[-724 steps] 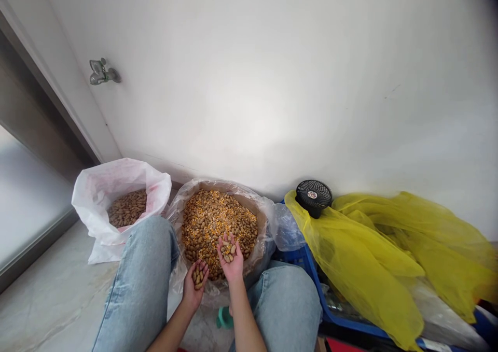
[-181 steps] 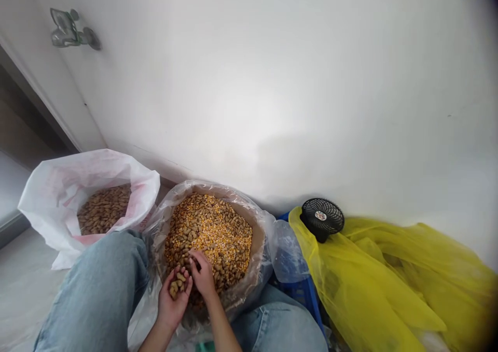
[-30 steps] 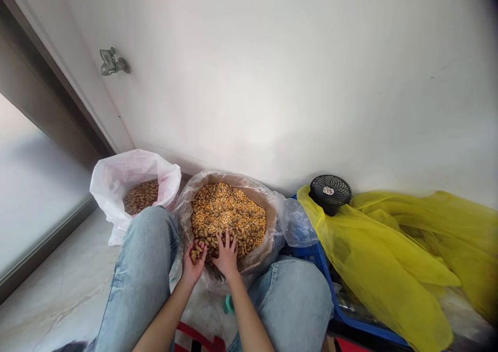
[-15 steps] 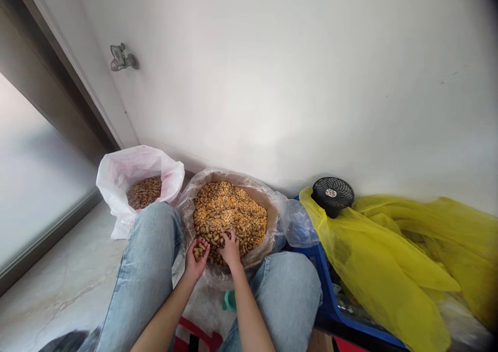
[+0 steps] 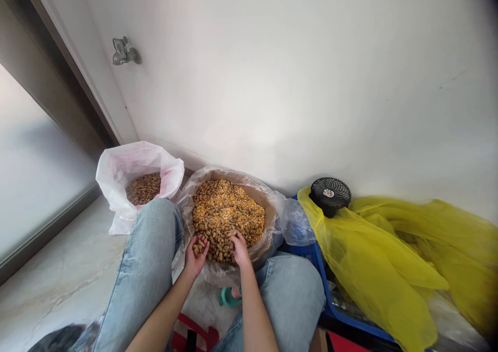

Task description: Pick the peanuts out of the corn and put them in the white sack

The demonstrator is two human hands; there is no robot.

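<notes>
While the person sits with jeans-clad knees (image 5: 153, 238) on either side of it, a plastic-lined sack (image 5: 261, 199) stands at lower centre of the frame, heaped with a mix of corn kernels (image 5: 243, 209) and shelled-looking brown peanuts (image 5: 212, 194). The left hand (image 5: 194, 256) is cupped palm up at the sack's near edge, its fingers (image 5: 203, 245) curled partly together around a small clump of peanuts (image 5: 198, 248). The right hand (image 5: 240, 249) reaches down into the front of the pile, its fingers (image 5: 233, 235) bunched together and pressed among the kernels; whether they clamp anything cannot be told.

Just left of the sack, a white bag (image 5: 116, 170) holds more peanuts (image 5: 143, 188). To the right, a blue crate (image 5: 321, 284) lies under a sheer yellow sheet (image 5: 373, 258), and a small black fan (image 5: 330, 196) sits on the sheet's upper left end. A metal tap (image 5: 123, 51) sticks out of the white wall (image 5: 272, 82) at upper left. On the pale stone floor (image 5: 66, 258), a teal object (image 5: 229, 298) and red straps (image 5: 194, 331) show at the bottom of the frame, between the legs.
</notes>
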